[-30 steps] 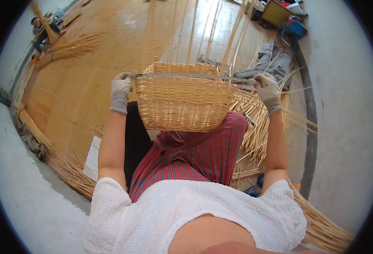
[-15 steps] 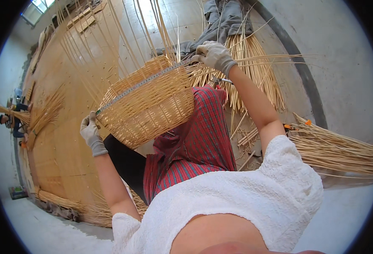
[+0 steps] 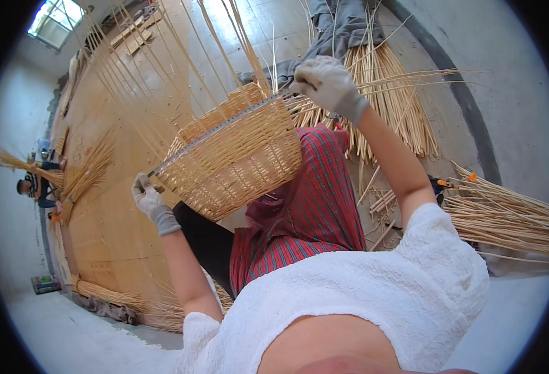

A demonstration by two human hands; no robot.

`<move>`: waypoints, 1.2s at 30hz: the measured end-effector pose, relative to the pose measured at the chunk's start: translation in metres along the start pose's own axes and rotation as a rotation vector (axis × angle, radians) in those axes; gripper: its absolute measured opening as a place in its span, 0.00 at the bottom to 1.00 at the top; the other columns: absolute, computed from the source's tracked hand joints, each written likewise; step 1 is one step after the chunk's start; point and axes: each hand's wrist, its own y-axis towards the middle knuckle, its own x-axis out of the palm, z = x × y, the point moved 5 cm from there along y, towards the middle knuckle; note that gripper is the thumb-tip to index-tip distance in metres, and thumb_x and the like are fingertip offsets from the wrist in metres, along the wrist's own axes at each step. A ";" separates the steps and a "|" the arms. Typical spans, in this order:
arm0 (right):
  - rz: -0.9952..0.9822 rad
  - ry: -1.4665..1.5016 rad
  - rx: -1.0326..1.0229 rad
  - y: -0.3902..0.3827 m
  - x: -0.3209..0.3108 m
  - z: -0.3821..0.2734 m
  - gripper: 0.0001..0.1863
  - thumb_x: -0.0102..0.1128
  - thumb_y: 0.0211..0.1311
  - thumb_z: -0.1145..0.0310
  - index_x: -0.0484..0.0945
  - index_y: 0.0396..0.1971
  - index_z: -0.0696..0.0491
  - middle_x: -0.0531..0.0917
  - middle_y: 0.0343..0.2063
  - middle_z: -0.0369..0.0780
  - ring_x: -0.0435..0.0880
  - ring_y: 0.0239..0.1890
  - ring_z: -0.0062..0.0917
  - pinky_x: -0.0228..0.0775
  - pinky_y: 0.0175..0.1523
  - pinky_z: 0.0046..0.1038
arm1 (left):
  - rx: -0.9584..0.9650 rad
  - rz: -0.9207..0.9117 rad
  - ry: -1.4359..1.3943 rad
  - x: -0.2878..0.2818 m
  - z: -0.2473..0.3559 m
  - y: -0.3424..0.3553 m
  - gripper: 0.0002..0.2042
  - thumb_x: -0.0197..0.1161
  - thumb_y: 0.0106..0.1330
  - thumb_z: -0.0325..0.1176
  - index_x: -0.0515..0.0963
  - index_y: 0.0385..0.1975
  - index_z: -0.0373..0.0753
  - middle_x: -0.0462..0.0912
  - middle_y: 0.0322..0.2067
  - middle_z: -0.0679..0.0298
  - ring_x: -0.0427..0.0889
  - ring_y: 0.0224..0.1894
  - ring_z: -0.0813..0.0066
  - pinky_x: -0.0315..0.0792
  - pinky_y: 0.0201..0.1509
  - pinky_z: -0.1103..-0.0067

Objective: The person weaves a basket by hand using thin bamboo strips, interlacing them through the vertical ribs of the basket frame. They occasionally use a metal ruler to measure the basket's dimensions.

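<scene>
A wicker basket [image 3: 240, 165] with long unwoven stakes [image 3: 184, 56] standing out of its far side is tilted over my lap. Along its upper edge a thin tape measure [image 3: 218, 129] is stretched. My gloved left hand [image 3: 150, 198] pinches the tape's end at the basket's left corner. At the right corner my gloved right hand [image 3: 327, 81] is closed on the other end of the tape; its fingertips are partly hidden. A red striped cloth [image 3: 305, 206] covers my lap under the basket.
Bundles of wicker rods [image 3: 396, 103] lie beyond my right hand, with more rods [image 3: 505, 215] beside my right arm. Grey cloth [image 3: 343, 31] drapes over the far bundle. At far left another person [image 3: 34, 185] is beside a heap of rods [image 3: 90, 165].
Everything in view has shifted a little rightward as the view turned. Both hands still stretch the tape across the basket; the right glove has turned slightly.
</scene>
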 end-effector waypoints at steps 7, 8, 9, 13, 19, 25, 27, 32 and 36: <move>-0.219 0.397 0.110 -0.129 0.015 -0.072 0.12 0.67 0.61 0.57 0.80 0.25 0.49 0.79 0.22 0.42 0.81 0.27 0.39 0.73 0.35 0.41 | 0.299 0.019 -0.108 0.080 0.075 -0.095 0.12 0.64 0.74 0.34 0.78 0.52 0.37 0.80 0.42 0.66 0.77 0.42 0.77 0.74 0.46 0.79; -0.324 0.433 0.164 -0.153 0.025 -0.083 0.12 0.67 0.61 0.57 0.80 0.25 0.49 0.79 0.22 0.42 0.81 0.27 0.40 0.73 0.35 0.42 | 0.371 -0.021 -0.063 0.095 0.079 -0.109 0.11 0.65 0.73 0.32 0.79 0.50 0.38 0.80 0.42 0.66 0.77 0.42 0.77 0.73 0.46 0.79; -0.418 0.455 0.190 -0.175 0.033 -0.096 0.12 0.67 0.61 0.57 0.81 0.26 0.49 0.80 0.22 0.42 0.81 0.28 0.40 0.74 0.36 0.42 | 0.383 -0.086 -0.023 0.105 0.078 -0.119 0.09 0.65 0.73 0.31 0.80 0.48 0.38 0.80 0.42 0.66 0.77 0.42 0.77 0.73 0.46 0.80; -0.407 0.510 0.226 -0.189 0.025 -0.132 0.08 0.67 0.63 0.61 0.85 0.32 0.49 0.85 0.27 0.39 0.84 0.33 0.37 0.73 0.45 0.41 | 0.268 -0.321 -0.034 0.118 0.047 -0.169 0.06 0.64 0.70 0.23 0.82 0.44 0.38 0.81 0.42 0.66 0.79 0.43 0.77 0.74 0.49 0.78; -0.225 0.752 0.228 -0.148 0.040 -0.145 0.09 0.67 0.59 0.70 0.86 0.40 0.52 0.87 0.41 0.43 0.83 0.48 0.39 0.73 0.56 0.37 | -0.087 -1.061 -0.471 0.122 0.062 -0.293 0.42 0.73 0.62 0.43 0.57 0.74 0.40 0.76 0.58 0.59 0.74 0.61 0.70 0.69 0.65 0.75; -0.269 1.112 0.393 -0.132 0.101 -0.171 0.10 0.64 0.68 0.67 0.84 0.40 0.59 0.85 0.37 0.38 0.83 0.41 0.24 0.76 0.49 0.26 | -0.015 -1.070 -0.290 0.093 0.059 -0.288 0.46 0.70 0.65 0.53 0.51 0.77 0.40 0.79 0.49 0.60 0.77 0.52 0.75 0.71 0.61 0.73; -0.236 1.372 0.568 -0.118 0.107 -0.178 0.11 0.63 0.71 0.64 0.85 0.40 0.57 0.85 0.35 0.33 0.80 0.36 0.17 0.74 0.43 0.21 | 0.021 -0.983 -0.092 0.069 0.061 -0.279 0.37 0.64 0.71 0.49 0.56 0.74 0.41 0.82 0.39 0.64 0.81 0.42 0.77 0.76 0.52 0.75; 0.038 1.472 0.598 -0.047 0.089 -0.187 0.13 0.61 0.74 0.58 0.87 0.39 0.52 0.84 0.30 0.26 0.71 0.27 0.06 0.63 0.30 0.14 | -0.141 -0.932 -0.069 0.017 0.005 -0.282 0.14 0.49 0.80 0.38 0.80 0.46 0.36 0.79 0.26 0.67 0.79 0.30 0.80 0.74 0.37 0.79; -0.031 1.225 0.526 0.006 0.108 -0.182 0.15 0.60 0.74 0.56 0.87 0.41 0.52 0.87 0.36 0.29 0.74 0.29 0.08 0.65 0.31 0.15 | -0.365 -0.818 -0.232 -0.002 -0.041 -0.281 0.13 0.49 0.81 0.39 0.79 0.45 0.39 0.77 0.22 0.69 0.73 0.21 0.83 0.66 0.22 0.82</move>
